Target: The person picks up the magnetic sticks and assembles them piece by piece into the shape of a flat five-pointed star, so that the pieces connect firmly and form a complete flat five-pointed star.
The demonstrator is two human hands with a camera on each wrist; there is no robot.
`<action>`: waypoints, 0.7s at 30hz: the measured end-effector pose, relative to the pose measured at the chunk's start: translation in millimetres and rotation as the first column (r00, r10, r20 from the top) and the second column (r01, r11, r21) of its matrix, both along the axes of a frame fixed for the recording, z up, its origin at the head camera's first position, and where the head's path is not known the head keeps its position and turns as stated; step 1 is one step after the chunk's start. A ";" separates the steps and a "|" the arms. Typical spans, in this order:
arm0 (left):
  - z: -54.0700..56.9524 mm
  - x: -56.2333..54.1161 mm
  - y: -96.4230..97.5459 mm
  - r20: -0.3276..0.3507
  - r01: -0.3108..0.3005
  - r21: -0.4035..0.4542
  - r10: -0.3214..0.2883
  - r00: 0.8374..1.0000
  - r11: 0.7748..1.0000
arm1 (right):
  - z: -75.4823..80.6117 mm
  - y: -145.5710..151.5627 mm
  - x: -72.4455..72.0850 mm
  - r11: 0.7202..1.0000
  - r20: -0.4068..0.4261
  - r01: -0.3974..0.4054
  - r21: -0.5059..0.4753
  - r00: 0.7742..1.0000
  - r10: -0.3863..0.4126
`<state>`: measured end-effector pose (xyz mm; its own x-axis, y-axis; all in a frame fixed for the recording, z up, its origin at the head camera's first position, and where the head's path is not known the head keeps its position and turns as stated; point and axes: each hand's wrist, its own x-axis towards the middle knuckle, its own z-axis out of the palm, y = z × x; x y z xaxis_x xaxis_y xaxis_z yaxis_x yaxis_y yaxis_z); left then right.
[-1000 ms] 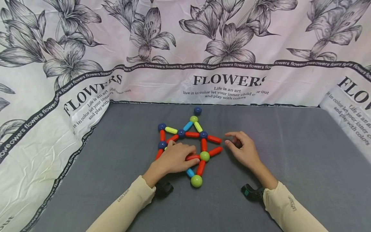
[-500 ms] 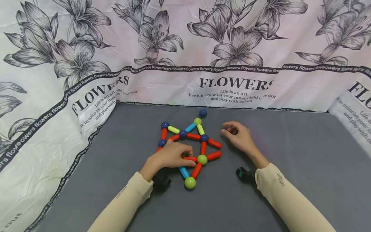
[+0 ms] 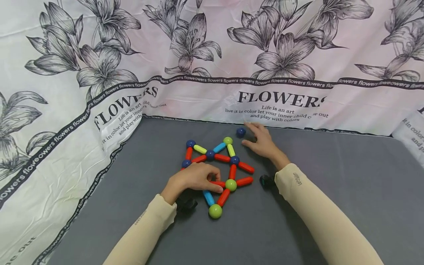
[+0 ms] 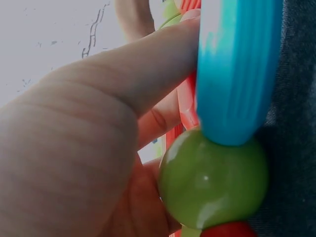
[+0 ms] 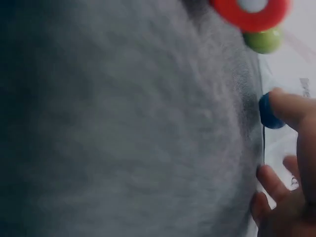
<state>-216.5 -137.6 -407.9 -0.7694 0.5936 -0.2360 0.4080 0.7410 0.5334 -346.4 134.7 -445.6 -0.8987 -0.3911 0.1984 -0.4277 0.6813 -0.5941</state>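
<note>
A flat figure of magnetic rods and balls lies on the grey table, with red, blue and yellow-green rods between navy and green balls. My left hand covers its left-middle part, thumb and fingers pinching a red magnetic rod beside a green ball. In the left wrist view, a blue rod and another green ball stand close to the thumb. Behind the figure lies a loose navy ball. My right hand reaches to its right side, thumb and fingers spread; a gap shows in the head view.
A flower-printed cloth hangs behind the table and along its left side. Two red rods stick out from the figure's right side with free ends. Grey table surface extends to the right.
My right hand has moved back and left to the loose navy ball, its fingers spreading. The left hand stays at the red magnetic rod, while the figure's near end has shifted slightly left.
</note>
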 end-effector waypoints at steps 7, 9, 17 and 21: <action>-1.3 0.6 1.2 -0.005 0.000 0.001 0.000 1.000 1.000 | 5.8 -5.1 2.5 0.968 -0.082 -0.125 0.219 0.986 0.146; -0.8 1.4 3.1 -0.007 0.005 0.009 -0.005 1.000 1.000 | 3.9 0.6 7.1 0.971 -0.102 -0.116 0.209 0.985 0.140; -4.7 4.8 11.9 -0.089 0.051 0.031 -0.048 0.995 0.998 | -1.2 35.6 29.4 0.998 -0.048 -0.052 0.036 0.997 0.054; -11.0 5.3 20.6 -0.162 0.082 0.051 -0.072 0.984 0.995 | -3.6 54.6 42.1 0.997 -0.031 -0.034 -0.071 0.999 0.032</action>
